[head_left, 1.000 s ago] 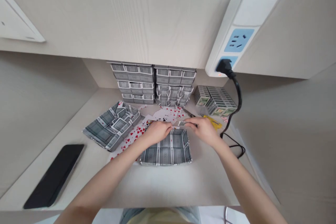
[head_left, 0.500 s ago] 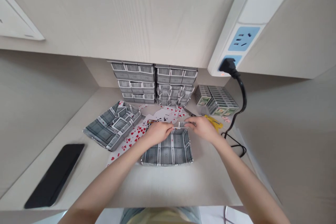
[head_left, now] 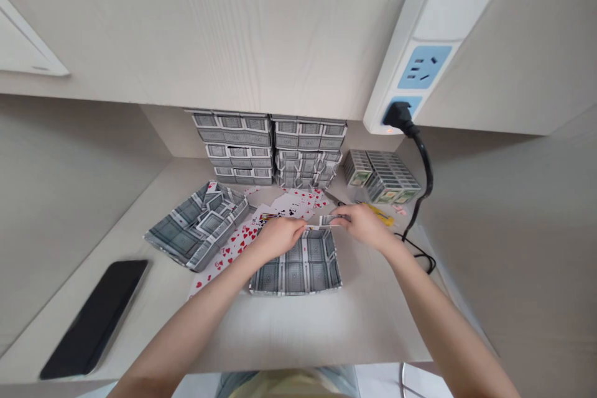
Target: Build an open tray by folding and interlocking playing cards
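A shallow box (head_left: 298, 270) made of folded grey-backed playing cards rests on the desk in front of me. My left hand (head_left: 282, 236) is closed in a pinch at its far rim. Across from it, my right hand (head_left: 362, 224) pinches the right end of a folded playing card (head_left: 325, 220), which lies along that rim between both hands. The fingertips partly cover the card, so I cannot tell whether it is joined to the box. Loose playing cards (head_left: 240, 241) spread face up behind and left of the box.
A second card box (head_left: 170, 236) with folded cards inside sits at left, beyond a black phone (head_left: 96, 317). Stacked card boxes (head_left: 240, 134) line the back. Card decks (head_left: 392, 174), yellow-handled scissors (head_left: 381, 216) and a black cable (head_left: 423, 165) from a power strip (head_left: 433, 25) are at right.
The whole view has shifted slightly. My hands keep nearly the same grip at the far rim, with the right hand's fingers moved a little on the folded card.
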Available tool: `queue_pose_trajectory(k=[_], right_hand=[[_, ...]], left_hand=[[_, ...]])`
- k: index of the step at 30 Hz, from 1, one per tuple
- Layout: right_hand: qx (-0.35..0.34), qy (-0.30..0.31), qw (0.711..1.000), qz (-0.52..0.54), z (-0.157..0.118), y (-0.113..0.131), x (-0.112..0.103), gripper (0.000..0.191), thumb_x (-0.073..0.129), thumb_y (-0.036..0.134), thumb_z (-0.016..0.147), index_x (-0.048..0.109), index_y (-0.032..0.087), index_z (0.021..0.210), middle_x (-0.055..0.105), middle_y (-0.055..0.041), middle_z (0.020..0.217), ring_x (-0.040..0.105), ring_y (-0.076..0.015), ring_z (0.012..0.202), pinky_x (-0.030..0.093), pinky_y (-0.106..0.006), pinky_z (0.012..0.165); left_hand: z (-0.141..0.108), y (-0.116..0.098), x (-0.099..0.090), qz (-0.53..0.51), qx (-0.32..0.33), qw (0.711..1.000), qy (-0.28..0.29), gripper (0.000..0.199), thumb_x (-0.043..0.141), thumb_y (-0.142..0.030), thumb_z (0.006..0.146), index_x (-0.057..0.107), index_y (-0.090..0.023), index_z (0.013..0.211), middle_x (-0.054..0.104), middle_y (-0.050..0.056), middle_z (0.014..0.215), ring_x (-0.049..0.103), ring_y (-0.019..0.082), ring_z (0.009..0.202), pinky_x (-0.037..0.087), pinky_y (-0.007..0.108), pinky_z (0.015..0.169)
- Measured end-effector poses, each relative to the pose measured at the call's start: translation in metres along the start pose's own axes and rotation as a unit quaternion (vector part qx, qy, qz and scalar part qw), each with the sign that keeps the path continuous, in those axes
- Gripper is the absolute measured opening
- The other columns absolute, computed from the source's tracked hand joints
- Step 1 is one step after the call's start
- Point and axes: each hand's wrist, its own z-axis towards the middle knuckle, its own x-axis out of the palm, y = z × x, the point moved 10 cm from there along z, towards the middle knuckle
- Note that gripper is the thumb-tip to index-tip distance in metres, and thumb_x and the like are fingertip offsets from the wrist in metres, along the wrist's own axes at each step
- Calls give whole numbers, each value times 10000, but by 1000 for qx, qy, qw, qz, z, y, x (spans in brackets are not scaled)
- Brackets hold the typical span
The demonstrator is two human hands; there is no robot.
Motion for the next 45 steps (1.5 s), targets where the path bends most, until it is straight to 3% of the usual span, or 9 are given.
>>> queue_pose_trajectory(k=[5, 13, 23, 28, 32, 39, 45], right_hand=[[14, -5, 1000, -4, -2, -3, -6, 173, 526, 237, 766, 678, 217, 847, 690, -27, 820, 616, -176, 748, 409, -245, 689], [-12, 11, 1000, 6, 2, 8, 7, 160, 530, 225, 775, 674, 221, 845, 688, -19, 832, 615, -167, 759, 409, -243, 688], [-37, 19, 995, -91, 7, 31, 14, 174, 515, 230, 786, 683, 228, 832, 684, -43, 778, 608, -173, 730, 384, -235, 629], [-47, 25, 995, -82, 12, 33, 24, 163, 525, 212, 776, 682, 216, 822, 685, -41, 768, 603, -161, 717, 384, -227, 641], [-54, 26, 998, -26, 12, 30, 23, 156, 538, 201, 760, 677, 208, 831, 685, -35, 784, 602, -155, 726, 396, -226, 660], [-40, 4, 995, 96, 7, 6, -7, 192, 499, 197, 769, 642, 189, 897, 666, -23, 917, 588, -161, 828, 413, -258, 748], [23, 43, 976, 211, 4, -31, 11, 173, 561, 256, 727, 671, 178, 836, 681, -30, 887, 602, -180, 854, 432, -278, 792]], left_hand=[[0, 0, -1, 10, 1, 1000, -5, 340, 314, -364, 868, 621, -219, 873, 666, 38, 808, 603, 160, 742, 415, 238, 661], [0, 0, 0, 24, 0, 1000, -16, 315, 336, -344, 859, 628, -230, 891, 674, 28, 817, 603, 156, 717, 412, 235, 650], [-1, 1, 0, 24, -2, 999, -22, 330, 318, -358, 868, 617, -220, 836, 669, 32, 796, 605, 160, 711, 409, 237, 640], [0, 3, 0, 38, -19, 999, -16, 293, 361, -361, 850, 620, -225, 836, 672, 28, 809, 606, 166, 722, 403, 234, 623], [1, 5, 0, 40, -36, 999, -9, 269, 392, -366, 835, 631, -245, 839, 677, 16, 813, 607, 167, 735, 399, 232, 625], [1, 8, 1, -8, -47, 999, -9, 263, 413, -384, 822, 639, -293, 921, 680, -6, 884, 606, 163, 779, 409, 241, 684], [0, 9, 0, -43, -44, 998, -30, 291, 390, -416, 830, 638, -309, 937, 678, -17, 909, 610, 147, 808, 413, 226, 710]])
